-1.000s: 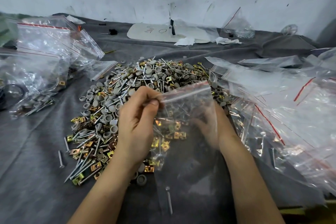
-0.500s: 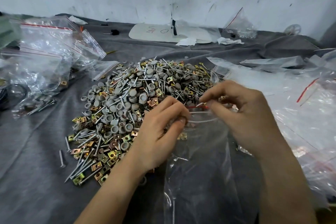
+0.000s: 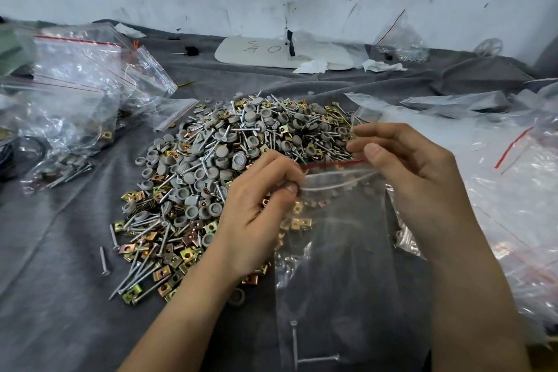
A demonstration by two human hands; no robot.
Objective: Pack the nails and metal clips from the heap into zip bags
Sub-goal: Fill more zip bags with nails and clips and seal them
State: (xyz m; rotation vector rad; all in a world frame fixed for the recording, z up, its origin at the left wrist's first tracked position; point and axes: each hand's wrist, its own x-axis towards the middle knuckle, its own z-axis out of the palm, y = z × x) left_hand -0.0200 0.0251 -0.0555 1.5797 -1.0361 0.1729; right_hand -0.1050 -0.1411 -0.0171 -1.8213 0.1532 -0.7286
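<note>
Covering the middle of the grey cloth [image 3: 60, 296], the heap [image 3: 217, 184] of nails, metal clips and grey caps lies just behind a clear zip bag [image 3: 341, 266], whose red-lined mouth the left hand [image 3: 256, 220] and right hand [image 3: 422, 184] pinch at opposite ends, two nails [image 3: 317, 358] lying at its bottom

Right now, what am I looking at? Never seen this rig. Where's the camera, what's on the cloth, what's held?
There is no machine here: a person works with two bare hands, filmed by one wide-angle camera worn on the head, looking forward and down. The left hand and right hand each pinch the red-striped mouth of a clear zip bag; two nails show at its lower end. Behind the hands lies the heap of nails, brass-coloured metal clips and grey round caps on a grey cloth. Filled bags sit to the left, more bags to the right.
</note>
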